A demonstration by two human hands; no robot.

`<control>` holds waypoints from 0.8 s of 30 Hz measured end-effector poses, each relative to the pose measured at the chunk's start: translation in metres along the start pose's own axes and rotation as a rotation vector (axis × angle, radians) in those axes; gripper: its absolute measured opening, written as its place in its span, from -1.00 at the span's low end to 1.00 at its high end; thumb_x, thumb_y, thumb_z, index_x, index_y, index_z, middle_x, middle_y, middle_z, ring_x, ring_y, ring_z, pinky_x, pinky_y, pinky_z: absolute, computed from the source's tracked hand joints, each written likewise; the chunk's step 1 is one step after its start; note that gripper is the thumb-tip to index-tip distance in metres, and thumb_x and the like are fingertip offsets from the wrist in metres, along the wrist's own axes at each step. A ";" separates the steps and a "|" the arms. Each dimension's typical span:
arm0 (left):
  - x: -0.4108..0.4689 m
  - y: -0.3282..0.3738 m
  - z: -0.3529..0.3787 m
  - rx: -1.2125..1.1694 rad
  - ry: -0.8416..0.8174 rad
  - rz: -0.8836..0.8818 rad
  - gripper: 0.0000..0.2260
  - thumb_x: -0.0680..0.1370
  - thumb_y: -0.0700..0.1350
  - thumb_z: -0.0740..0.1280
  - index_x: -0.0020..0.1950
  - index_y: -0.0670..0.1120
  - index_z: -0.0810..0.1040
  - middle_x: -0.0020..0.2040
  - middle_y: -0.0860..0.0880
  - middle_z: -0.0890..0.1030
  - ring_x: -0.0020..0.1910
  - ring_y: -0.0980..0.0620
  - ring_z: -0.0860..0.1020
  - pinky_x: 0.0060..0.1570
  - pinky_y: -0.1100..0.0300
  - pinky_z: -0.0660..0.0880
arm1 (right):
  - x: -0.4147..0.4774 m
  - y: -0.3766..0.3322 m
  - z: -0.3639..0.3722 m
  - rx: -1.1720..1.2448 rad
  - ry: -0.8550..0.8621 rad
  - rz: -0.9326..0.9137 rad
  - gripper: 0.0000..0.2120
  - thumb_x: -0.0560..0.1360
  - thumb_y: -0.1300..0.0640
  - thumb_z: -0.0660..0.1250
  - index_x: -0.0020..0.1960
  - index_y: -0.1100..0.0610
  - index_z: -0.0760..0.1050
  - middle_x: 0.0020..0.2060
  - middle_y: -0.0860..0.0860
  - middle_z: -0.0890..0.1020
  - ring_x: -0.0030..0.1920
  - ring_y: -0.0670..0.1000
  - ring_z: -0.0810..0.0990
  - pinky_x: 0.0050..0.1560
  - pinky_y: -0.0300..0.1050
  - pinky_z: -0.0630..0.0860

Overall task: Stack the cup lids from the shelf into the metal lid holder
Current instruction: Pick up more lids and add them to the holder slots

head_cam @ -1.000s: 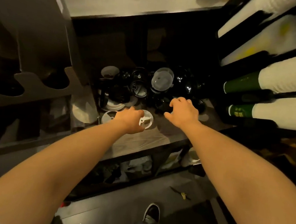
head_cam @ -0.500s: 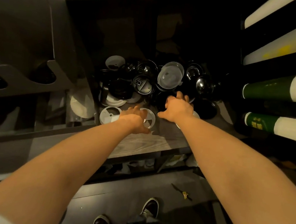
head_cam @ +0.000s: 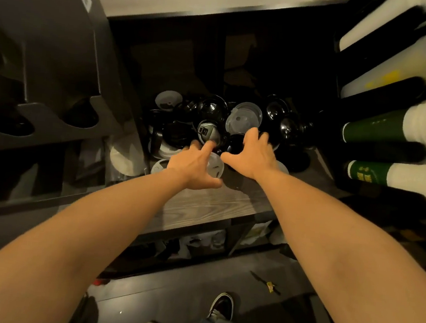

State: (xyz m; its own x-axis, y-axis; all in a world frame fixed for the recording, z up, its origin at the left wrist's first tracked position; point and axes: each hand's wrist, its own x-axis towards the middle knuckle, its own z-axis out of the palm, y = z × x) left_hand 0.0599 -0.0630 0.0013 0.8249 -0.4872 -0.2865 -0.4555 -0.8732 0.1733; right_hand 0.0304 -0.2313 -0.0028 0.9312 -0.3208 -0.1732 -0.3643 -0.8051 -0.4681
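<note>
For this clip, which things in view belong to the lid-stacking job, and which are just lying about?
Job in hand: black lids, clear lid and white lid on the shelf; left hand and right hand at the pile.

Lying about: cup stacks, grey cup carrier, scrap on the floor, shoe.

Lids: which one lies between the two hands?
The flat white lid, framed by thumb and index of the left hand, beside the right hand. The other white lids lie outside the wrists.
</note>
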 end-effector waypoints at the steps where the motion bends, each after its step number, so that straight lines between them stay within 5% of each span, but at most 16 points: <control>1: -0.005 -0.002 -0.005 0.007 0.011 0.011 -0.14 0.38 0.31 0.41 0.55 0.09 0.08 0.35 -0.17 0.33 0.27 -0.23 0.43 0.04 -0.07 0.55 | -0.004 -0.004 -0.002 0.062 0.001 0.001 -0.27 0.34 -0.30 0.41 0.29 0.08 0.21 0.22 0.11 0.33 0.17 0.23 0.44 0.04 0.10 0.48; 7: -0.054 -0.030 -0.035 -0.033 0.142 0.099 -0.26 0.37 0.27 0.41 0.45 0.14 0.17 0.25 -0.07 0.31 0.09 -0.10 0.47 -0.02 -0.05 0.58 | -0.035 -0.048 -0.010 0.306 -0.127 -0.027 -0.22 0.51 -0.27 0.25 0.58 -0.20 -0.08 0.55 0.14 0.13 0.46 0.24 0.28 0.26 0.12 0.35; 12: -0.107 -0.062 -0.063 -0.085 0.279 0.142 -0.28 0.35 0.16 0.48 0.36 0.01 0.20 0.21 -0.07 0.32 -0.03 -0.13 0.51 -0.07 -0.07 0.59 | -0.068 -0.104 -0.010 0.537 -0.227 -0.006 -0.65 0.50 -0.11 0.24 0.25 -0.09 0.37 0.21 0.00 0.50 0.21 0.06 0.46 0.06 -0.01 0.40; 16: -0.152 -0.098 -0.077 -0.157 0.361 0.151 -0.32 0.33 0.12 0.52 0.23 0.00 0.17 0.12 -0.04 0.33 -0.13 -0.13 0.52 -0.14 -0.10 0.60 | -0.094 -0.152 0.002 0.627 -0.282 0.034 -0.71 0.40 0.00 0.23 0.06 0.10 0.44 0.07 0.11 0.52 0.13 0.16 0.49 0.19 0.19 0.49; 19: -0.182 -0.128 -0.082 -0.199 0.418 0.150 -0.34 0.33 0.14 0.55 0.14 0.01 0.15 0.06 -0.05 0.36 -0.14 -0.09 0.53 -0.16 -0.07 0.61 | -0.114 -0.187 0.011 0.707 -0.362 0.072 -0.76 0.37 -0.02 0.22 -0.08 0.13 0.42 -0.07 0.17 0.49 -0.03 0.19 0.46 0.05 0.11 0.46; 24: -0.218 -0.178 -0.089 -0.241 0.618 0.150 -0.39 0.34 0.15 0.53 0.14 -0.03 0.24 -0.01 -0.04 0.42 -0.13 0.00 0.50 -0.15 0.04 0.60 | -0.128 -0.233 0.030 0.671 -0.569 0.133 -0.50 0.41 -0.31 0.31 0.17 0.01 0.52 0.13 0.09 0.57 0.11 0.15 0.56 -0.07 0.04 0.58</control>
State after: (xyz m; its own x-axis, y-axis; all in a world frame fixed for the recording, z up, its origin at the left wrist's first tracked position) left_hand -0.0091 0.1995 0.1172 0.8309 -0.4437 0.3358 -0.5518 -0.7347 0.3946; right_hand -0.0032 0.0121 0.1019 0.8108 0.0498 -0.5832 -0.5533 -0.2598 -0.7914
